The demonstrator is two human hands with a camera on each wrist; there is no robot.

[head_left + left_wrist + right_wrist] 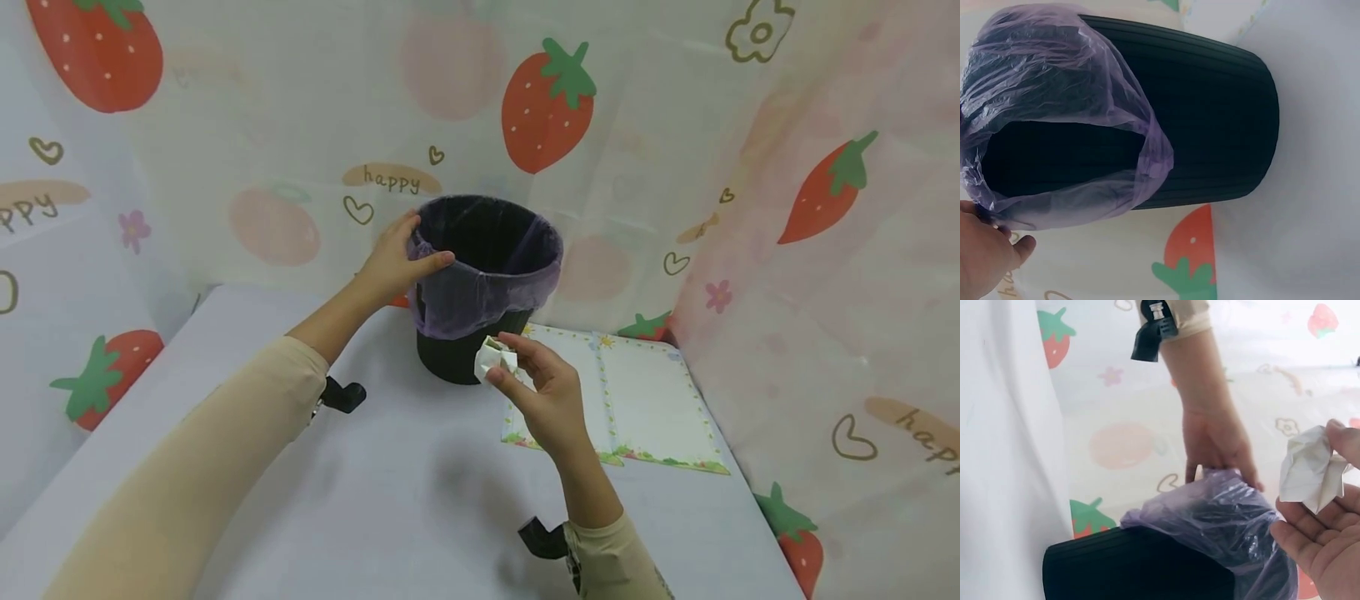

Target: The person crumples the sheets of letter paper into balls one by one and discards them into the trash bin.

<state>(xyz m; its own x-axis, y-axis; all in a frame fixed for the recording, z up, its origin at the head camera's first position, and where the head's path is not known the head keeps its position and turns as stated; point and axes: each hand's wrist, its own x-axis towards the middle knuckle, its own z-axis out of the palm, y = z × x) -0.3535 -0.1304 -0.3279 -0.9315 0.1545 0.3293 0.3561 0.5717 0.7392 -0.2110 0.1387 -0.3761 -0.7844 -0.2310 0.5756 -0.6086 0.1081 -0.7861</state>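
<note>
Hold crumpled paper [490,362] softly by its sides (likely light, squashy), pinched as now in the half-curled right hand [555,400], with bagged bin rim [491,274] gripped in left hand [392,262].

Strawberry-print sheeting closes in a pale surface [360,517] on three sides.
Beyond the far edge rises a lightly creased, cream back sheet [465,158], bearing red strawberries [549,107] with green leaves, faded pink fruit [274,227], brown heart outlines [358,210] and the word "happy" [392,178] on a tan smear; a left sheet [45,283] and a right sheet [825,317] with matching prints stand along the side edges, meeting it near the far corners. The light is soft, and blurred shadows [472,492] lie toward the near edge.
</note>
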